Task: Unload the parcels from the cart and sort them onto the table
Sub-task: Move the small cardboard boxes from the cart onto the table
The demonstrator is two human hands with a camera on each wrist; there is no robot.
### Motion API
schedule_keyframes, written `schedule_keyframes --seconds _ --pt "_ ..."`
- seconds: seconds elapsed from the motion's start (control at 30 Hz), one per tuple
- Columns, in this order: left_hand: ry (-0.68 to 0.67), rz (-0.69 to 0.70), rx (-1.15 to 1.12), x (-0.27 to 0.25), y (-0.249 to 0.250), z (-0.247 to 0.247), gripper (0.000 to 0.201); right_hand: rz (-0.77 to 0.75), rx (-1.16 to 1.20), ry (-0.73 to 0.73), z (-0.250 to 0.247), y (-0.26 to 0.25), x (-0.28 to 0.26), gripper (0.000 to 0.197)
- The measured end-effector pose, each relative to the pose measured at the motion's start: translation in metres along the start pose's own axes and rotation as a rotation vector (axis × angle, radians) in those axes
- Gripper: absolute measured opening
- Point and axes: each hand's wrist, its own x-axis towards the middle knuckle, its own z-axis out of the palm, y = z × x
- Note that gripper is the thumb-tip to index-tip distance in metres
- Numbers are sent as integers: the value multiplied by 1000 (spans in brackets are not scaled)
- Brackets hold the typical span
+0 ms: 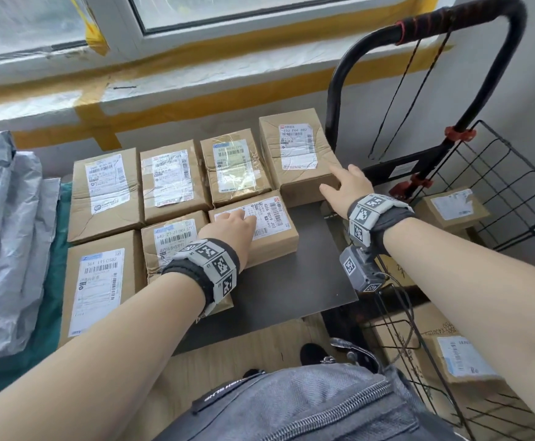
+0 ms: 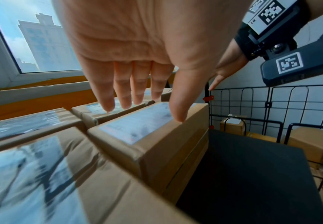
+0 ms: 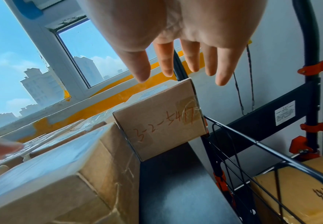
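Left hand (image 1: 232, 226) spread flat on small box (image 1: 261, 229); right hand (image 1: 347, 189) spread, touching taller box (image 1: 294, 154). Probably light, stiff cardboard; best gripped by opposite sides.

free: bare dark tabletop (image 1: 307, 265) at 5 o'clock of the cardboard parcels (image 1: 170, 183) | blocked: parcels packed edge to edge at 9–12 o'clock | 3 o'clock: wire cart basket (image 1: 495, 192), black cart handle (image 1: 348, 78)
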Motion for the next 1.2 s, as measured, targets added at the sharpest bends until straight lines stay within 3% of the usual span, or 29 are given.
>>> schedule_keyframes --seconds 0.3,0.53,0.93,1.2 --pt "146 359 -34 3 57 -7 48 264 14 13 -17 48 -82 54" --pt "119 578 -54 -10 133 -3 51 548 46 36 -44 122 -157 55" --pt "50 558 -51 -11 263 -32 47 691 229 85 -112 234 -204 58" --pt "34 507 -113 20 325 -58 32 668 369 155 -150 271 -174 55"
